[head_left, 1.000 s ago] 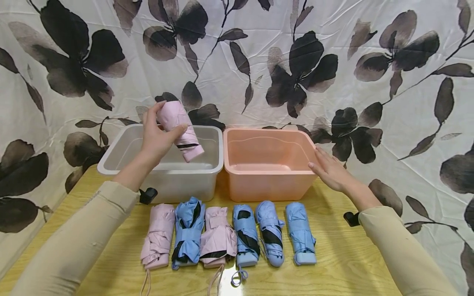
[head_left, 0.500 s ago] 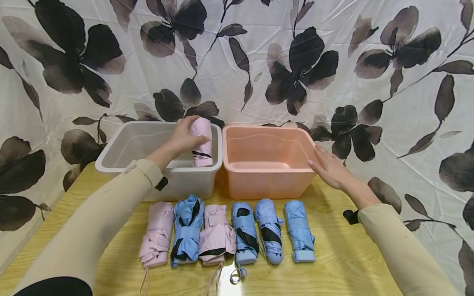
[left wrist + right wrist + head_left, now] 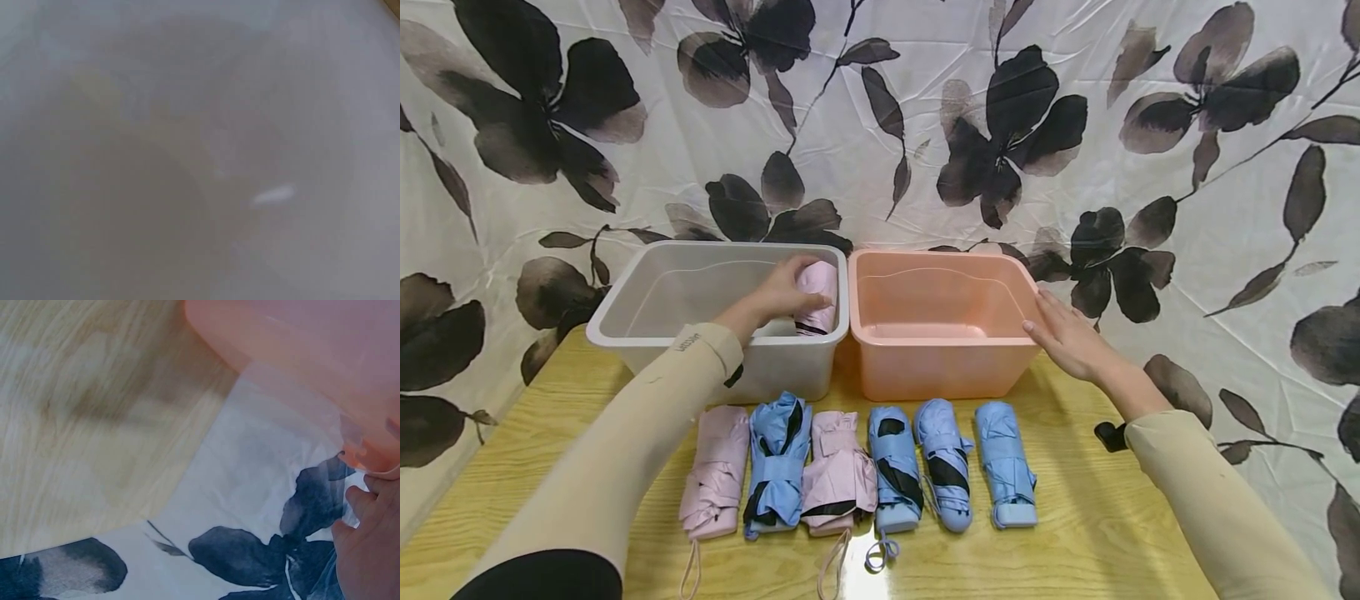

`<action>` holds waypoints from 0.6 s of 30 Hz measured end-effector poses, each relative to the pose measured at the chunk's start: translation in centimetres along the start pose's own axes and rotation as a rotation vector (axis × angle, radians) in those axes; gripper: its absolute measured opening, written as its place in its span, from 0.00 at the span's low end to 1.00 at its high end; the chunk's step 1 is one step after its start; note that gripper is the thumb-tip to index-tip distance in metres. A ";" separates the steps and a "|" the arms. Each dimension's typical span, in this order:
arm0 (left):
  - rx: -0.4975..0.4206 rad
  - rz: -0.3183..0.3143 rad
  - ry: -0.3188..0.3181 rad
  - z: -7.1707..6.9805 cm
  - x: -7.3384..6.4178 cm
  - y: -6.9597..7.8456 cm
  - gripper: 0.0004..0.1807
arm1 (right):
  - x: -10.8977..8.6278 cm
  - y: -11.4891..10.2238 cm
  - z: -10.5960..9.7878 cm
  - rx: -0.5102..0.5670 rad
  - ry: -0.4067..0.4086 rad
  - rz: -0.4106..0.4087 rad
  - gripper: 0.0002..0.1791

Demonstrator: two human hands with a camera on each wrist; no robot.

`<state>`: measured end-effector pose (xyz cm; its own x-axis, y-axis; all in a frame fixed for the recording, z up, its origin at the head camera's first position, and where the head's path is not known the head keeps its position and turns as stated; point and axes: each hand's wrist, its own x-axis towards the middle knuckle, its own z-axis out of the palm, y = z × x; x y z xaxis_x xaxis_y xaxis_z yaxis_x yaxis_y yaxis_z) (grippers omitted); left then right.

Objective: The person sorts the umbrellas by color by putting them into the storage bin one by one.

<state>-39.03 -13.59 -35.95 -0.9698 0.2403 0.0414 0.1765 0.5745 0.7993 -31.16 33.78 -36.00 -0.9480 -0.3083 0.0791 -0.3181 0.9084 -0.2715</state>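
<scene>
My left hand (image 3: 781, 293) reaches over the front rim into the grey bin (image 3: 647, 342), its fingers and thumb gripping a folded pink umbrella (image 3: 820, 287). The umbrella stands nearly upright by the bin's right wall, its lower end hidden behind the front rim. A blurred grey surface (image 3: 187, 156) fills the left wrist view. Against the right end of the peach bin (image 3: 947, 375) rests my right hand (image 3: 1071, 340), fingers straight along the rim. The right wrist view also has this hand (image 3: 372, 534) at the bin's edge.
In front of the bins lies a row of folded umbrellas: a pink one (image 3: 717, 475), another pink one (image 3: 838, 471), and several blue ones, including one at the right end (image 3: 1006, 467). All are on the wooden table (image 3: 1097, 517). A floral cloth (image 3: 880, 125) hangs behind.
My left hand has moved right and down, lowering the pink umbrella from above the grey bin to inside it and turning it more upright. The right hand stays at the peach bin.
</scene>
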 end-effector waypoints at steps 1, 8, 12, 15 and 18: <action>0.008 -0.010 -0.012 0.0 0.1 -0.1 0.44 | 0.0 0.0 0.0 0.002 0.002 0.001 0.42; 0.034 -0.079 -0.098 0.3 0.4 -0.8 0.45 | -0.1 0.0 0.1 0.003 0.019 -0.006 0.42; 0.062 -0.075 -0.115 0.4 0.3 -0.9 0.44 | 0.0 0.1 0.1 -0.007 0.019 -0.006 0.42; 0.060 -0.085 -0.124 0.5 0.2 -1.0 0.44 | 0.0 0.1 0.3 -0.012 0.022 -0.012 0.42; 0.045 -0.099 -0.134 0.5 0.3 -1.0 0.43 | 0.0 0.1 0.4 -0.012 0.027 -0.014 0.42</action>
<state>-39.39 -13.68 -37.06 -0.9523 0.2812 -0.1187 0.0915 0.6342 0.7677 -31.20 33.79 -36.39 -0.9433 -0.3136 0.1085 -0.3314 0.9072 -0.2590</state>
